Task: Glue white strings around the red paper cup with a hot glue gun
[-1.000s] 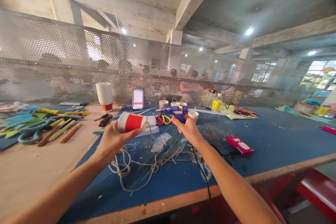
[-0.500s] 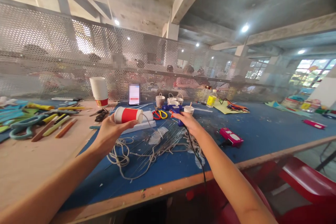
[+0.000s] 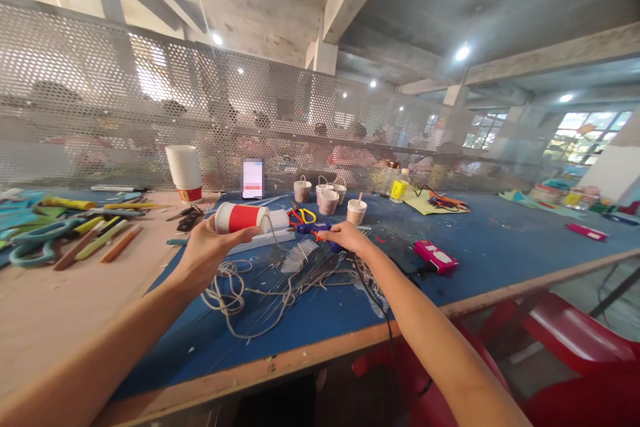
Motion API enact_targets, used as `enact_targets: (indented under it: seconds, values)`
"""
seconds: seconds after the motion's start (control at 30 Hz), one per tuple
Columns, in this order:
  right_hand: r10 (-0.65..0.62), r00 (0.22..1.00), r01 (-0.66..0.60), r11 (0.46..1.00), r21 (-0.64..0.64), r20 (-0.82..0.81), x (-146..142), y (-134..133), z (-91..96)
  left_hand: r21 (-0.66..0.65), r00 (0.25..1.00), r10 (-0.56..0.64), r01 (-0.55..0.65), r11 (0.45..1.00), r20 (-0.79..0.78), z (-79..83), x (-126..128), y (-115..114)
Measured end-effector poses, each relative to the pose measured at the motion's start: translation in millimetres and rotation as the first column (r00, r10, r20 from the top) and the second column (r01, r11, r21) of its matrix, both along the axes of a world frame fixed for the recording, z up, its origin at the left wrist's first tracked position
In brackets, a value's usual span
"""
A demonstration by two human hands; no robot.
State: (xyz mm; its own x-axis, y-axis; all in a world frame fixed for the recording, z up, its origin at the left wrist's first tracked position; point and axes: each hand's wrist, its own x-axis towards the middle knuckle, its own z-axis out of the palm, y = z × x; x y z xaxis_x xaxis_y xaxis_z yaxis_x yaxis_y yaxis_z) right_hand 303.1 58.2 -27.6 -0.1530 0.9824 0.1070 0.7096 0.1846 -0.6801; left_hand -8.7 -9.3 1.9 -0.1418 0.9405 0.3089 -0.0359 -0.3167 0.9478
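My left hand (image 3: 207, 250) holds a red and white paper cup (image 3: 241, 217) on its side above the blue table (image 3: 490, 260). A thin string trails from the cup's mouth. My right hand (image 3: 344, 236) is closed on the handle of a blue glue gun (image 3: 313, 229), whose nozzle points left toward the cup. Its black cord (image 3: 376, 297) runs back along my forearm over the table edge. Tangled white string (image 3: 235, 293) and several clear glue sticks (image 3: 305, 267) lie beneath both hands.
Small cups with string handles (image 3: 327, 199) and red and yellow scissors (image 3: 300, 215) stand behind my hands. A stack of paper cups (image 3: 183, 171), a phone (image 3: 253, 178), a pink box (image 3: 434, 256) and coloured foam pieces (image 3: 65, 233) are around. A perforated metal screen (image 3: 100, 113) backs the table; red chairs (image 3: 575, 340) sit right.
My right hand has drawn the glue gun down and toward me, turning its nozzle toward the cup. The left hand with the cup has barely shifted.
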Motion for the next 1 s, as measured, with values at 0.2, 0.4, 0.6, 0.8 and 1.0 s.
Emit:
enact_targets:
  seconds: [0.2, 0.4, 0.6, 0.8, 1.0]
  values:
    - [0.003, 0.986, -0.005, 1.0, 0.015, 0.168, -3, -4, 0.2, 0.013, 0.999, 0.018, -0.018, 1.0, -0.037, -0.9, -1, 1]
    - [-0.047, 0.955, 0.035, 0.998, 0.045, 0.292, -3, -4, -0.3, 0.017, 0.999, 0.023, -0.022, 1.0, -0.038, -1.3, 0, 2]
    - [-0.083, 0.923, 0.067, 0.996, 0.057, 0.377, 0, -3, 1.7, 0.007, 0.999, 0.015, -0.015, 1.0, -0.03, 1.3, 2, -1]
    - [-0.095, 0.905, 0.077, 0.995, 0.059, 0.415, 7, -3, 4.9, 0.009, 0.999, 0.022, -0.022, 1.0, -0.043, -0.7, 0, 0]
    - [-0.176, 0.906, 0.129, 0.981, 0.145, 0.385, 6, -8, 9.2, 0.017, 1.0, 0.0, -0.001, 1.0, 0.006, -2.7, -1, 3]
